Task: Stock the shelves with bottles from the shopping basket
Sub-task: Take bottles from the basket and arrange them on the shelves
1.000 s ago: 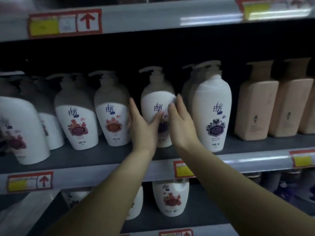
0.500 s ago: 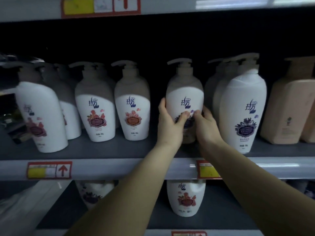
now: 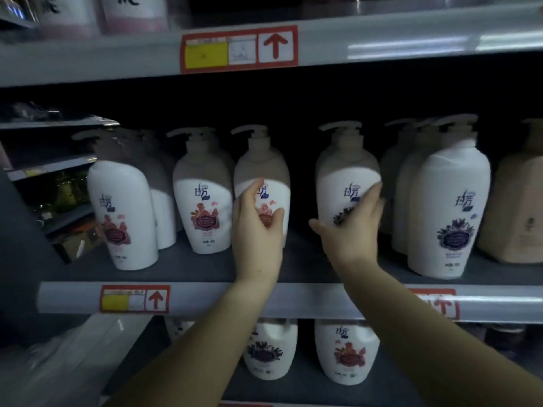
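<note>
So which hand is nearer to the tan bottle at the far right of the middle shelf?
Right. The right hand rests on a purple-label bottle, a few bottles from the tan bottle; the left hand is further left.

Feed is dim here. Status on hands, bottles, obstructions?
Left hand on red-flower bottle. Right hand on purple-flower bottle. Both bottles upright on middle shelf. Nothing in the way.

A grey metal shelving unit fills the view, its middle shelf (image 3: 188,268) dark-topped and its back wall in deep shadow. Red-framed price tags with yellow panels and red arrows sit on the upper shelf edge (image 3: 239,48) and the middle shelf edge (image 3: 135,299). Light glints along the upper rail at right (image 3: 411,47), while a second rack (image 3: 55,165) stands dim at left.
</note>
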